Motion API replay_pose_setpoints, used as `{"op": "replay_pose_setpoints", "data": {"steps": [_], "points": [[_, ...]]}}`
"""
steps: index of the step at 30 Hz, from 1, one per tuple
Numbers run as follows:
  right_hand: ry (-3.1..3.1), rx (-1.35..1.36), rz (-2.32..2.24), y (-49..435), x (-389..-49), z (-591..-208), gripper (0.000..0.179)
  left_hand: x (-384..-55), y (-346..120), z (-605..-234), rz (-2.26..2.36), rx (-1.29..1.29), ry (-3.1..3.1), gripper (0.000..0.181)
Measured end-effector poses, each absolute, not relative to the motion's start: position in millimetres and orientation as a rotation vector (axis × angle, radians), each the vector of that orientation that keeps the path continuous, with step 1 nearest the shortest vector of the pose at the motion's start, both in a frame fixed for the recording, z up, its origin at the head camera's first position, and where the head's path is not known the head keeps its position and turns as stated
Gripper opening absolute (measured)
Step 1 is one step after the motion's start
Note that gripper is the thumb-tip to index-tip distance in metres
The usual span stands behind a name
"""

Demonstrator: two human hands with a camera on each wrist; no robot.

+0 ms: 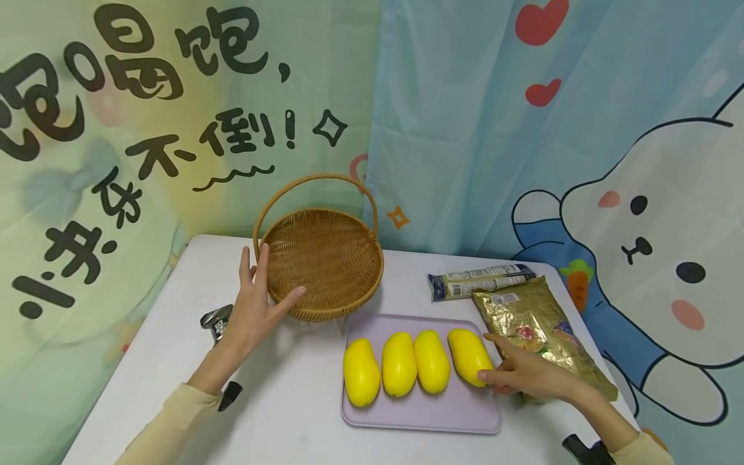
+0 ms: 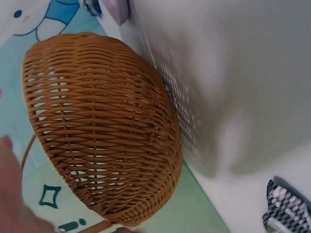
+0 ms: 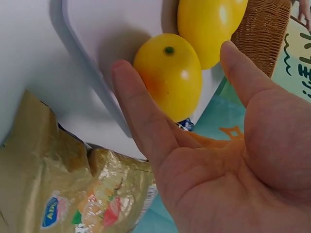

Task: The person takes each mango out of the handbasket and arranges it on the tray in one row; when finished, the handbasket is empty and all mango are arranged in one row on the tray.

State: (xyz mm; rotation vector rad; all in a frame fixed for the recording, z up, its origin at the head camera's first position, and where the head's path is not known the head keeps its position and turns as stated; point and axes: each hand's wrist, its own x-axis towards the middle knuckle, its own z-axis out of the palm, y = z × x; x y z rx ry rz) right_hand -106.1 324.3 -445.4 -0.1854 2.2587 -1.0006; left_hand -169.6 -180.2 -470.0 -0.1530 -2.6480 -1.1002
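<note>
Several smooth yellow mangoes [image 1: 399, 364] lie in a row on a lilac tray [image 1: 418, 421]. My right hand [image 1: 529, 371] is at the rightmost mango [image 3: 167, 80], with fingers and thumb spread on either side of it; the thumb stands apart from the fruit. That mango has a green stem spot and a reddish patch. Behind the tray stands a brown wicker basket [image 1: 325, 265] with a tall arched handle. At its left rim is my left hand [image 1: 256, 316], fingers extended and thumb over the opening. Whether it touches the rim I cannot tell.
Right of the tray lies a gold foil bag [image 1: 543, 329], with a blue-and-silver packet [image 1: 479, 281] behind it. A small black-and-silver packet [image 1: 217, 321] lies partly behind my left wrist. Printed curtains [image 1: 442, 129] hang behind the white table [image 1: 279, 413].
</note>
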Motion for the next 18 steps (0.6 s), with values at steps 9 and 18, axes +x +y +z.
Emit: {"op": "replay_pose_setpoints", "data": {"steps": [9, 18], "points": [[2.316, -0.199, -0.905, 322, -110, -437, 0.091, -168, -165, -457, -0.779, -0.516, -2.289, 0.1], [2.43, -0.289, -0.752, 309, -123, -413, 0.083, -170, -155, -455, -0.771, -0.66, -2.334, 0.095]]}}
